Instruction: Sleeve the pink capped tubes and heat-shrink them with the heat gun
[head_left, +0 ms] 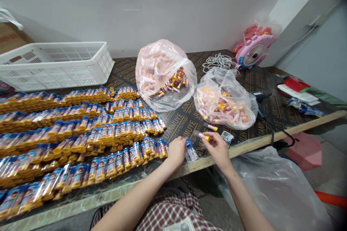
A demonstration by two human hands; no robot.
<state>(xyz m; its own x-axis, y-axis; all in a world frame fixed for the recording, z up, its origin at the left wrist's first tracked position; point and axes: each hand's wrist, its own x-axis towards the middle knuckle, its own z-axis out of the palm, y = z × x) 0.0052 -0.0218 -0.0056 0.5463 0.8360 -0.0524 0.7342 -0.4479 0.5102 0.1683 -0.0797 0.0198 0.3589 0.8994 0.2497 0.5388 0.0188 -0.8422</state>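
My right hand (218,148) pinches a small clear tube (201,135) with a pink label and a yellow cap, held just above the table. A similar yellow-capped tube (210,127) lies a little beyond it. My left hand (177,149) is closed beside a few clear, blue-ended wrappers (191,152) near the table's front edge. Its curled fingers hide whatever they hold. To the left, long stacked rows of wrapped tubes (111,131) with blue tops and yellow bottoms cover the table. A small printed sachet (227,137) lies behind my right hand.
Two plastic bags, one large (151,65) and one smaller (230,90), hold many tubes. A white crate (54,74) stands back left. A pink fan (255,54), a white cable (219,61) and a dark-handled tool (261,95) sit right. A clear bag (273,184) hangs below the wooden edge.
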